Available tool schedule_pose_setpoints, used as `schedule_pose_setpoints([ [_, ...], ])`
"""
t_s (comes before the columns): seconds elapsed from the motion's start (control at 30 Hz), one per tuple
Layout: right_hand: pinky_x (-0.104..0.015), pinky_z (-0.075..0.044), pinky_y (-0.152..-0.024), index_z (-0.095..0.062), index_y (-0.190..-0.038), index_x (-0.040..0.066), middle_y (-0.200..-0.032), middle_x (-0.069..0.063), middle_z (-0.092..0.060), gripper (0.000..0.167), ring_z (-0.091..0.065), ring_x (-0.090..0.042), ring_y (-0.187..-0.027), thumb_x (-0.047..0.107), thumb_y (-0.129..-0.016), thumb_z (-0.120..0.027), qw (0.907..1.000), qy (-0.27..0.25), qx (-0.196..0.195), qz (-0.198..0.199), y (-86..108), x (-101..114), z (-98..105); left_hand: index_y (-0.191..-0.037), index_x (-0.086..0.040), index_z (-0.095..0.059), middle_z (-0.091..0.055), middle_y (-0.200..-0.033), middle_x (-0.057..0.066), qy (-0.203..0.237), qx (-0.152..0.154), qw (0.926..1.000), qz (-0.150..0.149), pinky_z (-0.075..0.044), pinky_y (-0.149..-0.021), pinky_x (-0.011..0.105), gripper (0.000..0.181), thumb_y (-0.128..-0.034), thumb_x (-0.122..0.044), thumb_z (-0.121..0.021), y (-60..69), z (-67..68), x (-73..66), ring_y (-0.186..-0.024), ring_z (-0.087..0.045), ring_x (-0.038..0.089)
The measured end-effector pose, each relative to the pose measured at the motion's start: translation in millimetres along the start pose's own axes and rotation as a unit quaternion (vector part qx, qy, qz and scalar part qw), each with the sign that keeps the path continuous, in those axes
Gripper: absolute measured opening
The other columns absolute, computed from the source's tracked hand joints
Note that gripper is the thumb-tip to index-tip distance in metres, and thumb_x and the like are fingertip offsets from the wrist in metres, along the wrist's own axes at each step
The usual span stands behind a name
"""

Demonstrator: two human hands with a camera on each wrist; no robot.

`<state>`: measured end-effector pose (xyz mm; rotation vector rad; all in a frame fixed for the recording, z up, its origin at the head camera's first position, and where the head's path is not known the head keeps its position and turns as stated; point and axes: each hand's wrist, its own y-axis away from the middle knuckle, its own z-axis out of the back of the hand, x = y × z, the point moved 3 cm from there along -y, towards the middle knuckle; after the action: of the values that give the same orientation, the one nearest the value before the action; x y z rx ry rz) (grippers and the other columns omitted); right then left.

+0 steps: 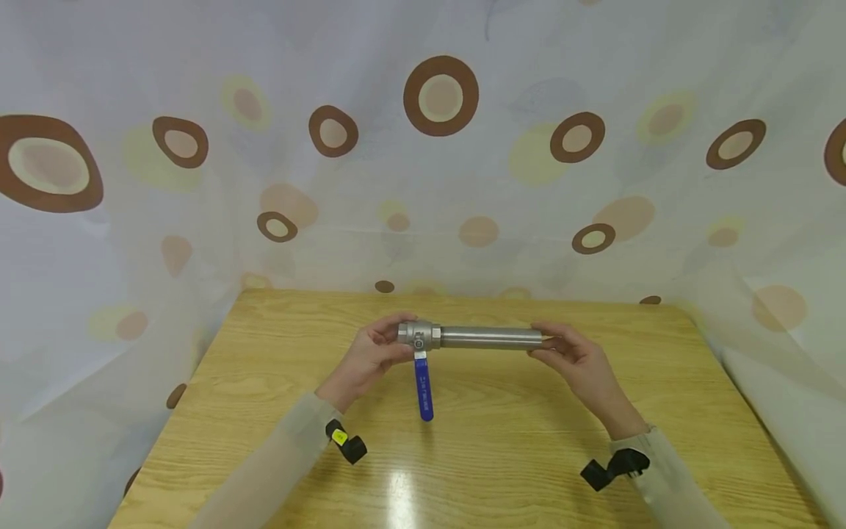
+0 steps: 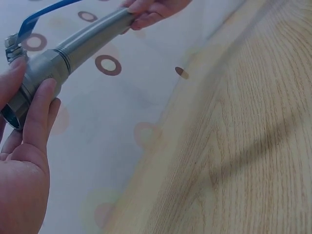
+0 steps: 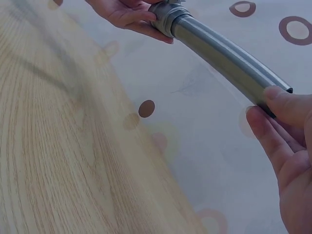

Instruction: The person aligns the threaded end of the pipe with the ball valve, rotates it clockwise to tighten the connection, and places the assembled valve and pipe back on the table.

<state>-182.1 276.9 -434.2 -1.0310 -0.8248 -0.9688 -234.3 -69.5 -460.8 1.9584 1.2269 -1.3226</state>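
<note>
A silver ball valve (image 1: 426, 335) with a blue lever handle (image 1: 424, 389) is joined to a straight metal pipe (image 1: 492, 337). Valve and pipe are held level above the table, the handle pointing toward me. My left hand (image 1: 370, 358) grips the valve body at its free end, thumb on the near side and fingers beyond. In the left wrist view the valve's open end (image 2: 13, 114) shows beside the fingers. My right hand (image 1: 581, 367) pinches the pipe's far right end between thumb and fingers; the right wrist view shows the thumb (image 3: 282, 100) on the tube.
Beneath both hands lies a wooden table (image 1: 502, 455). A pale sheet (image 1: 370, 184) with brown rings and spots hangs behind it and along both sides. Each wrist wears a small black camera mount, one on the left (image 1: 346, 442) and one on the right (image 1: 615, 468).
</note>
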Motion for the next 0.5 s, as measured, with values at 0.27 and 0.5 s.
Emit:
schedule_pose_setpoints([
  [0.27,-0.020,-0.058,-0.092,-0.062,-0.142,0.002,-0.115,0.014,-0.073,0.039,-0.073,-0.006,-0.098,0.008,-0.103,-0.063,0.9991,0.036,-0.014,-0.016,1.2,-4.3,2.2,-0.116,-0.032,-0.077,-0.067,-0.130,-0.002,0.000,-0.001,1.0000,0.001,-0.058,-0.097,0.032,0.052,-0.0914,0.012,-0.064,0.7,-1.5,-0.8,-0.120,-0.057,0.022],
  [0.5,-0.021,-0.059,-0.090,-0.057,-0.146,0.002,-0.129,0.010,-0.067,0.047,-0.070,-0.006,-0.104,-0.002,-0.100,-0.065,0.9999,-0.014,-0.003,0.000,0.1,-2.2,-0.5,-0.116,-0.033,-0.077,-0.068,-0.128,-0.003,0.001,-0.003,1.0000,-0.001,-0.058,-0.096,0.031,0.051,-0.0909,0.010,-0.065,1.5,-3.1,-2.0,-0.118,-0.058,0.021],
])
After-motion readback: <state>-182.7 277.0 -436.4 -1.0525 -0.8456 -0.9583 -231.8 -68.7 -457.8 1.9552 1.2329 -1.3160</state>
